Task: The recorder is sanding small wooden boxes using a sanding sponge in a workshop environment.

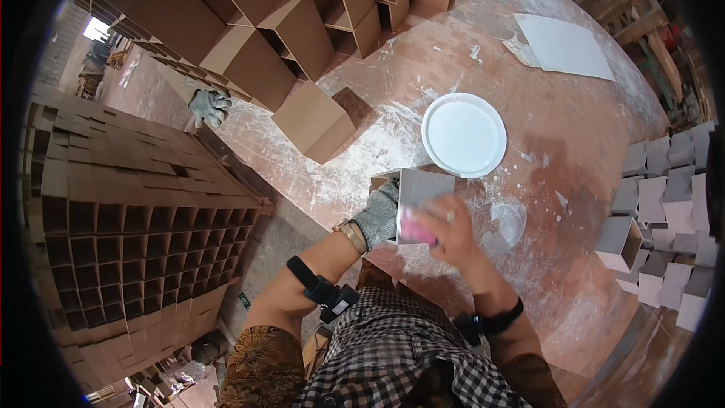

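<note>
A small cardboard box (429, 183) with a grey outer face stands before me on the table. My left hand (380, 215), in a grey knit glove, reaches into its open left end and steadies it; some of the fingers are hidden inside. My bare right hand (451, 233), smeared by motion, grips a pink sponge (418, 228) against the grey face. Just beyond the box sits a round, shallow white tub (464, 174) with white liquid in it.
Stacked brown boxes (257, 60) rise at the far left, with a single box (311, 121) before them. A grey glove (209, 108) lies near them. Left stands a block of open-celled boxes (143, 257); grey-faced boxes (653, 196) crowd the right. A white sheet (568, 47) lies far right.
</note>
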A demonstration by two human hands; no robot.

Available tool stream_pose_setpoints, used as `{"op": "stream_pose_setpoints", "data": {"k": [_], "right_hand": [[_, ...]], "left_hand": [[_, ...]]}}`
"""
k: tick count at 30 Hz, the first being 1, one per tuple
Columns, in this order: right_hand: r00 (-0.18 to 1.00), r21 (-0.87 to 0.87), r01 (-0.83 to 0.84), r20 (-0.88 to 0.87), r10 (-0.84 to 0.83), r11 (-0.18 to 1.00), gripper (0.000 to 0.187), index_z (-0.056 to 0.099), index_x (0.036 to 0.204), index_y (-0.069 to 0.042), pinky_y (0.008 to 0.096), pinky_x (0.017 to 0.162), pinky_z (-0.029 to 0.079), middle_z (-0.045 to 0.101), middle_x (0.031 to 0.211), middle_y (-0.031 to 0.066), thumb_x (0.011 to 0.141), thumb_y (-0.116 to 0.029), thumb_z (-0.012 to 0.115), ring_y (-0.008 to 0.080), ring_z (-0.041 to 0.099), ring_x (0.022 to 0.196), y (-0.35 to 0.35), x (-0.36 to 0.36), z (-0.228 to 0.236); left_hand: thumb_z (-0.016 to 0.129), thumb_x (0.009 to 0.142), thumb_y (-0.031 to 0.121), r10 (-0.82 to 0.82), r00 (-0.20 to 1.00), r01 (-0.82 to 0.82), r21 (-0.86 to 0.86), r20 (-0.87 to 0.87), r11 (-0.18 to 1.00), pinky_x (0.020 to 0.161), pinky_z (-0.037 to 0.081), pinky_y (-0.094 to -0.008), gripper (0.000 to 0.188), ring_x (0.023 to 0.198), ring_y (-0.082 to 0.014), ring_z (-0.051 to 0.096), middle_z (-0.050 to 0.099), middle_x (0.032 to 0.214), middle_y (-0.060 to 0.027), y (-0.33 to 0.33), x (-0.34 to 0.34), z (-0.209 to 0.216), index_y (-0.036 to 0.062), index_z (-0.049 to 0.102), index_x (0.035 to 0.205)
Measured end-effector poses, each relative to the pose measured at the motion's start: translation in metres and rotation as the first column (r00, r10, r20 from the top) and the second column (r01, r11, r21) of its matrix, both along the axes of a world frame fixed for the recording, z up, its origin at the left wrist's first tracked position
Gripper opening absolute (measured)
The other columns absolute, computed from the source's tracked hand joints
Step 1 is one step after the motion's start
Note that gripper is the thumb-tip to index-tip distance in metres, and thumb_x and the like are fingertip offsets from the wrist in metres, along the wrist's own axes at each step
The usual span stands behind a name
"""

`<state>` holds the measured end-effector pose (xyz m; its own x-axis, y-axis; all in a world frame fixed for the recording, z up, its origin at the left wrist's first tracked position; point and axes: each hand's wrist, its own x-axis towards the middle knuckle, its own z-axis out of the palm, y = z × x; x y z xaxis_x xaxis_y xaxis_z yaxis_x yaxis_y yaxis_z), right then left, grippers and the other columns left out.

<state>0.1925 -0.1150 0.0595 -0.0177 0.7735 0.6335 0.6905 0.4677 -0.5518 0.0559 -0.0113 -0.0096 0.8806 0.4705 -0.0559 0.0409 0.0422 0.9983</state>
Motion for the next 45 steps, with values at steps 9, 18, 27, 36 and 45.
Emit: {"op": "stream_pose_setpoints", "data": {"k": [9,18,27,36,45], "right_hand": [[1.0,0.038,-0.022,-0.012,0.022,0.999,0.038,0.063,0.101,-0.011,0.0384,0.068,0.04,0.059,0.095,0.0073,0.064,-0.008,0.054,0.0252,0.053,0.077,0.001,-0.007,0.005],[0.981,0.028,0.16,-0.113,-0.156,0.987,0.044,0.061,0.102,-0.01,0.0379,0.07,0.042,0.061,0.093,0.01,0.06,-0.002,0.049,0.0297,0.055,0.078,0.051,0.018,0.011],[0.998,0.021,-0.018,-0.062,0.019,1.0,0.034,0.062,0.101,-0.014,0.0352,0.067,0.041,0.06,0.093,0.0047,0.067,-0.012,0.061,0.0236,0.053,0.075,-0.029,-0.012,0.002],[0.982,-0.04,0.15,-0.114,-0.154,0.988,0.043,0.061,0.101,-0.011,0.0422,0.073,0.041,0.061,0.092,0.0111,0.061,0.0,0.049,0.0299,0.055,0.079,0.015,0.036,-0.01],[0.969,-0.06,0.19,-0.15,-0.197,0.98,0.042,0.061,0.102,-0.012,0.0408,0.074,0.043,0.06,0.091,0.0123,0.063,-0.001,0.051,0.0316,0.053,0.084,0.0,0.044,-0.028]], "left_hand": [[0.048,0.09,0.02,-0.12,0.988,0.133,0.133,-0.097,0.982,0.093,0.041,-0.032,0.031,0.107,-0.0184,0.051,0.053,0.115,-0.0107,0.006,0.016,-0.002,0.0064,0.049,0.118],[0.043,0.093,0.017,-0.115,0.969,0.148,0.144,-0.216,0.978,0.095,0.041,-0.0332,0.032,0.108,-0.0205,0.052,0.051,0.121,-0.0107,0.003,0.025,-0.005,0.0064,0.046,0.123],[0.049,0.089,0.022,-0.203,0.978,0.208,0.114,-0.054,0.971,0.095,0.04,-0.0353,0.036,0.106,-0.022,0.052,0.054,0.116,-0.0122,0.004,0.025,0.014,0.0047,0.048,0.121],[0.05,0.088,0.02,-0.113,0.993,0.083,-0.457,-0.04,0.886,0.091,0.041,-0.0329,0.03,0.105,-0.0196,0.052,0.055,0.113,-0.0091,0.002,0.021,-0.006,0.0081,0.052,0.115],[0.051,0.086,0.025,-0.071,0.997,0.074,-0.46,0.024,0.885,0.09,0.042,-0.0311,0.037,0.106,-0.0216,0.051,0.054,0.116,-0.0106,0.003,0.02,0.001,0.0066,0.05,0.118]]}}
